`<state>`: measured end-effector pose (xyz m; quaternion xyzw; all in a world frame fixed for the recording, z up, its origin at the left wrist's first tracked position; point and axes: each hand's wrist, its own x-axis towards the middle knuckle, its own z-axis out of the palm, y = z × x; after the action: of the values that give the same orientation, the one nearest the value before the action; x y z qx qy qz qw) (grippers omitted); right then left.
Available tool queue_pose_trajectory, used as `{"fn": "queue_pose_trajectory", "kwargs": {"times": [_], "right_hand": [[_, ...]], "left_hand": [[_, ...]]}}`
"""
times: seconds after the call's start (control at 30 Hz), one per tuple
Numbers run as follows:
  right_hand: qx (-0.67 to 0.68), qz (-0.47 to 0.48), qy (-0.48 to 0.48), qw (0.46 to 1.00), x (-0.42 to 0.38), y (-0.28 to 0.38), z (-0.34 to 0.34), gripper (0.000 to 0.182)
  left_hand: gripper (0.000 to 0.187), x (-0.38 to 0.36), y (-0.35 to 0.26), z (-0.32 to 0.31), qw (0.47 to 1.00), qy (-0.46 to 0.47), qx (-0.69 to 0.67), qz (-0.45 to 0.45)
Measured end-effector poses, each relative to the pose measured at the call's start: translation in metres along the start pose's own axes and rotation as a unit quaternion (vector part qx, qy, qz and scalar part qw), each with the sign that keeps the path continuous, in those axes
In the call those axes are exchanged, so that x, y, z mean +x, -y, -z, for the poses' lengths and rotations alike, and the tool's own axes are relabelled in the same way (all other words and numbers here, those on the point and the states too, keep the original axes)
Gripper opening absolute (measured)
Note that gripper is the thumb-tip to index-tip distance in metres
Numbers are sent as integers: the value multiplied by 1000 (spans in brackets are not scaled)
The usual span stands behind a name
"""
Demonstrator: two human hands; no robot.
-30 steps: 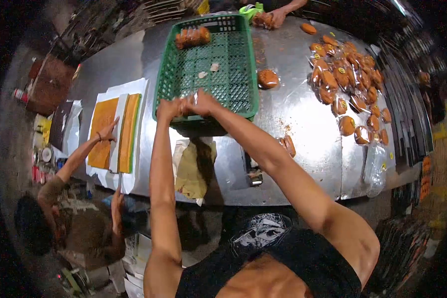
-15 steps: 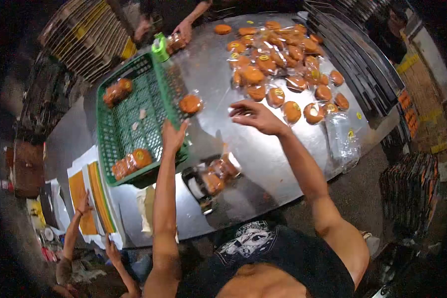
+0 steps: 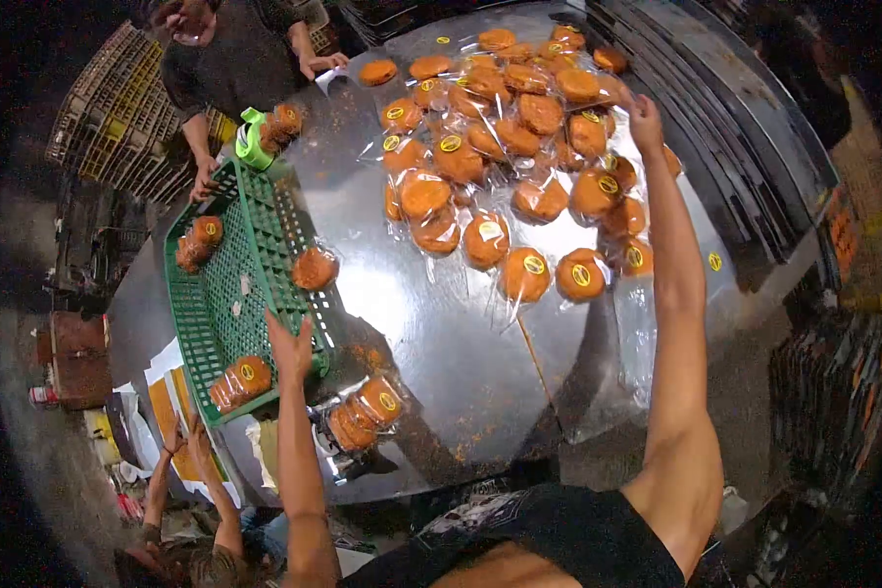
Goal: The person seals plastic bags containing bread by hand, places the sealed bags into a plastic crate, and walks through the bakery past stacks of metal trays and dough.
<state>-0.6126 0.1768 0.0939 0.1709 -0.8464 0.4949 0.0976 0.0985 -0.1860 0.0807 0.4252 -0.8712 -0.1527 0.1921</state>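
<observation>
My left hand [image 3: 291, 350] is at the near right side of a green plastic crate [image 3: 286, 235], fingers stretched and thumb apart. Inside the crate lie two clear-wrapped stacks of round orange-brown cakes, one near pack [image 3: 241, 384] and one far pack [image 3: 199, 243]. My right hand [image 3: 645, 127] reaches to the far right of a heap of wrapped cakes [image 3: 539, 114], its fingers extended beside the outer packs. Yellow stickers mark many wrappers. A single wrapped cake [image 3: 315, 268] sits against the crate's right side.
A wrapped stack [image 3: 365, 415] rests on a dark device at the metal table's [image 3: 441, 392] near edge. Beyond the crate, a green tape dispenser [image 3: 254, 139] holds another stack; a person's hand [image 3: 204, 180] touches the crate. Another person's hands [image 3: 188, 441] are over papers at left.
My right hand has swung from the heap's near side to its far right. My left hand stays at the crate. The person opposite has let go of the pack at the tape dispenser.
</observation>
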Motion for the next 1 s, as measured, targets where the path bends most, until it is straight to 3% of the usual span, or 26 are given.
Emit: {"fn": "queue_pose_trajectory", "kwargs": {"times": [0.07, 0.13, 0.17, 0.27, 0.3, 0.33, 0.37, 0.43, 0.5, 0.6, 0.63, 0.67, 0.73, 0.8, 0.87, 0.93, 0.97, 1.0], "right_hand": [[-111, -37, -45, 992, 39, -36, -14, 101], [-194, -88, -27, 977, 43, -23, -16, 108], [-190, -88, -7, 978, 53, -24, -19, 110], [-181, -73, 18, 981, 87, -66, -42, 111], [-165, -104, 51, 979, 103, -75, -47, 112], [-146, -112, 101, 978, 85, -32, -38, 102], [-166, 23, 126, 978, 97, -61, -49, 95], [-120, 127, 155, 972, 106, -71, -72, 75], [4, 59, 169, 984, 108, -65, -97, 51], [197, 70, 180, 961, 76, -34, -127, 40], [275, 49, 206, 938, 60, -21, -129, 41], [332, 50, 244, 910, 79, -62, -152, 42], [293, 20, 224, 929, 41, -28, -150, 36], [349, 16, 231, 908, 8, -2, -158, 49], [199, 108, 238, 944, -7, -3, -176, 58], [232, 16, 282, 931, -48, 32, -182, 73], [175, 89, 216, 956, -66, 38, -198, 60], [144, 112, 227, 957, -81, 52, -203, 62]], "left_hand": [[69, -6, -6, 5, 1000, 0, 18, 24], [59, -12, -10, 10, 994, 15, -12, 103], [53, -18, 2, 3, 998, -18, 25, 57], [54, -20, -19, 10, 996, -6, 35, 83], [54, -19, -21, 13, 991, 15, 29, 131], [54, -17, -31, 17, 990, 17, 13, 139], [53, -15, -42, 22, 989, 21, -4, 147], [52, -16, -43, 18, 991, 7, -16, 134], [51, -18, -34, 14, 996, -20, -3, 92], [51, -18, -32, 16, 993, -1, 10, 114], [51, -18, -32, 16, 994, -6, 13, 108], [51, -17, -34, 17, 995, -9, 16, 100], [51, -18, -37, 16, 996, -9, 11, 89], [52, -18, -36, 16, 996, -11, -2, 86], [53, -19, -30, 16, 997, -6, 3, 81], [53, -19, -19, 9, 998, -9, 7, 66], [53, -20, -9, 2, 998, -15, 9, 58], [54, -21, -4, 4, 998, -22, 12, 50]]}}
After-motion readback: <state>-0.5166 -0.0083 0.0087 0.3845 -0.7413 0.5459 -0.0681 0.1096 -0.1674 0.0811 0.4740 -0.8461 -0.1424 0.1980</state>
